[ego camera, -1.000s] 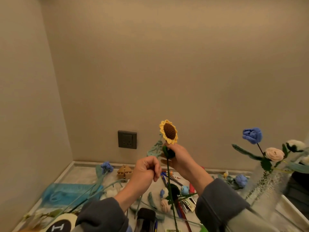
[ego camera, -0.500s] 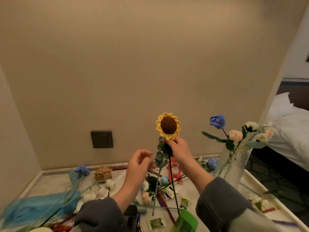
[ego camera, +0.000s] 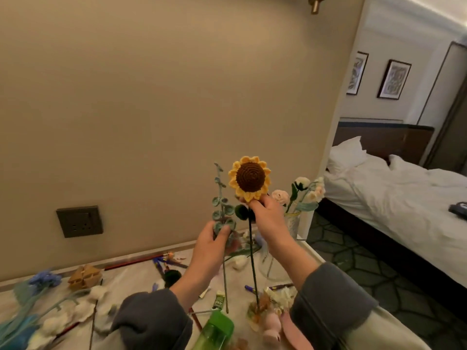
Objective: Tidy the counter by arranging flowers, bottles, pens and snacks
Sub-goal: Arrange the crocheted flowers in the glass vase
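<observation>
My right hand (ego camera: pixel 269 221) pinches a crocheted sunflower (ego camera: pixel 250 178) just under its head; the dark stem hangs straight down over the counter. Left of it, my left hand (ego camera: pixel 211 245) grips a grey-green leafy sprig (ego camera: pixel 220 198) by its stem and holds it upright. Both stems are raised above the counter. Behind my right hand a clear glass vase (ego camera: pixel 293 224) holds white and pink crocheted flowers (ego camera: pixel 303 190). A green bottle (ego camera: pixel 217 329) stands at the near edge between my sleeves.
The marble counter (ego camera: pixel 131 276) is littered with blue flowers (ego camera: pixel 44 279), white cotton stems (ego camera: pixel 83 306), pens (ego camera: pixel 161 263), a brown paper snack (ego camera: pixel 84 275) and small packets (ego camera: pixel 219 300). A wall socket (ego camera: pixel 79 221) sits left. Right of the counter edge lie a patterned floor and a bed (ego camera: pixel 404 193).
The view has swung right, bringing the bed into sight. My left hand, empty before, now holds the leafy sprig upright. The sunflower has moved right toward the vase.
</observation>
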Tool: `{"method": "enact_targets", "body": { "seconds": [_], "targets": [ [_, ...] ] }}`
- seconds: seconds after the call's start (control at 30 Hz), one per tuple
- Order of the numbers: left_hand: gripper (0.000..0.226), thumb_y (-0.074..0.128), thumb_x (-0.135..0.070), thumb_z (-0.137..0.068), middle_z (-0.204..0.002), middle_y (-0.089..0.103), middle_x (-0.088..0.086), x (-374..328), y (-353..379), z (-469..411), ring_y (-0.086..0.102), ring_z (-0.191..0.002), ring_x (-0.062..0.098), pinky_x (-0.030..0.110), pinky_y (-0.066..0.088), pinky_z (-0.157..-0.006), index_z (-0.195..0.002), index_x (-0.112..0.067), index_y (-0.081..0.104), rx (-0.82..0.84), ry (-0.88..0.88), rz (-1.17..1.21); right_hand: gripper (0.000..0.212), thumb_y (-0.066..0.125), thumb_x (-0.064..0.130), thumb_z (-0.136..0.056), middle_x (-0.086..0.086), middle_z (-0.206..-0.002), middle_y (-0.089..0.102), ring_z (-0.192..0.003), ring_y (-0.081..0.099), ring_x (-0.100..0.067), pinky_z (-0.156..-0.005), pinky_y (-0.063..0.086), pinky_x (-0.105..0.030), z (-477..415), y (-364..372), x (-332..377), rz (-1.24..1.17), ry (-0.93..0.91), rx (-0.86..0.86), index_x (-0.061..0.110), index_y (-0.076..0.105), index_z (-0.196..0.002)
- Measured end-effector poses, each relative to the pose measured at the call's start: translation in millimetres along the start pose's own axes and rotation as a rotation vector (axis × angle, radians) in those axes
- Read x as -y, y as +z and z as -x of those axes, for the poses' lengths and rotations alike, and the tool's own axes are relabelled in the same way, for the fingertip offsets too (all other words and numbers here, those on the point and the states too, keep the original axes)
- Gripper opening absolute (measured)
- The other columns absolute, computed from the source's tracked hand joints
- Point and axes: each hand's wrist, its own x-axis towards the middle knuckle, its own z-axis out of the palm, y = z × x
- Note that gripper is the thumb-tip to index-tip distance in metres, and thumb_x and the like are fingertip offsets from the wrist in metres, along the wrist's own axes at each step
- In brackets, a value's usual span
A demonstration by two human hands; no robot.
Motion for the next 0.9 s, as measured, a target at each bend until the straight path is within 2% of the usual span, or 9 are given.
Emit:
{"method": "enact_targets", "body": {
  "seconds": [0.1,0.2,0.3,0.4,0.47,0.57,0.63,0.73,0.9],
  "targets": [
    [0.011,0.052,-0.026,-0.097,-0.099,0.071,0.003,-2.7,28.6,-2.3,0.068,-0.094,0.021,0.041,0.056,-0.085,-0.103,-0.025,0.061,0.010,0.070,-0.026,0.022,0.055,0.022,-0.096,-0.003,-0.075,0.060,-0.075,0.055,-0.017,-0.069,0.042,-0.034,-4.9,-36.7,3.1,0.009,-0.072,-0.123,0.009,0.064,-0.081],
    [0.013,0.053,-0.022,-0.097,-0.085,0.071,-0.010,-12.2,60.5,-2.8,0.069,-0.081,0.008,0.030,0.059,-0.073,-0.100,-0.029,0.063,0.023,0.143,0.062,0.027,0.056,0.021,-0.096,-0.019,-0.077,0.060,-0.073,0.052,-0.020,-0.066,0.046,-0.040,-13.5,-69.0,9.7,0.012,-0.124,-0.212,-0.003,0.061,-0.086],
    [0.015,0.053,-0.019,-0.097,-0.080,0.071,-0.016,-30.1,90.0,-7.6,0.069,-0.078,0.002,0.020,0.056,-0.068,-0.101,-0.030,0.063,0.017,0.202,0.145,0.027,0.058,0.020,-0.094,-0.027,-0.086,0.063,-0.071,0.053,-0.021,-0.076,0.051,-0.052,-26.6,-98.2,23.8,0.021,-0.194,-0.273,-0.004,0.061,-0.084],
    [0.015,0.054,-0.019,-0.096,-0.090,0.070,-0.010,-52.7,113.1,-16.2,0.068,-0.088,0.009,0.030,0.056,-0.080,-0.101,-0.030,0.064,0.002,0.274,0.151,0.023,0.058,0.020,-0.094,-0.022,-0.085,0.064,-0.072,0.056,-0.024,-0.076,0.052,-0.051,-44.2,-122.8,39.3,0.038,-0.277,-0.295,-0.001,0.062,-0.084],
    [0.012,0.055,-0.019,-0.096,-0.087,0.067,-0.006,-66.2,126.2,-23.2,0.067,-0.084,0.012,0.038,0.057,-0.086,-0.102,-0.024,0.064,-0.016,0.337,0.124,0.020,0.058,0.019,-0.094,-0.019,-0.084,0.064,-0.077,0.059,-0.032,-0.078,0.052,-0.050,-55.9,-134.0,48.7,0.030,-0.325,-0.305,0.003,0.063,-0.084],
    [0.013,0.056,-0.016,-0.095,-0.090,0.067,-0.004,-81.0,142.3,-35.1,0.067,-0.087,0.013,0.038,0.056,-0.089,-0.101,-0.025,0.064,-0.047,0.388,0.150,0.019,0.058,0.018,-0.094,-0.016,-0.084,0.065,-0.085,0.061,-0.035,-0.082,0.053,-0.055,-72.6,-142.5,56.3,0.000,-0.379,-0.318,0.002,0.063,-0.085],
    [0.014,0.057,-0.018,-0.094,-0.093,0.068,-0.006,-86.6,151.0,-43.5,0.067,-0.091,0.014,0.036,0.055,-0.089,-0.100,-0.028,0.064,-0.079,0.422,0.150,0.019,0.058,0.017,-0.094,-0.011,-0.079,0.064,-0.079,0.061,-0.029,-0.080,0.053,-0.050,-82.3,-145.0,56.7,-0.011,-0.414,-0.315,0.004,0.062,-0.082],
    [0.014,0.058,-0.019,-0.094,-0.089,0.069,-0.011,-88.9,160.6,-55.2,0.067,-0.089,0.011,0.032,0.056,-0.086,-0.096,-0.031,0.064,-0.114,0.495,0.133,0.017,0.058,0.018,-0.095,0.001,-0.071,0.059,-0.069,0.052,-0.013,-0.068,0.046,-0.033,-94.1,-146.8,50.7,-0.026,-0.455,-0.281,0.014,0.060,-0.078],
    [0.020,0.059,-0.016,-0.094,-0.091,0.069,-0.006,-72.5,171.1,-71.4,0.066,-0.083,0.005,0.021,0.055,-0.076,-0.092,-0.035,0.063,-0.152,0.549,0.014,0.018,0.058,0.017,-0.095,0.004,-0.072,0.057,-0.067,0.050,-0.009,-0.064,0.039,-0.027,-108.3,-148.1,19.1,-0.001,-0.428,-0.208,0.018,0.059,-0.077]
  ]
}}
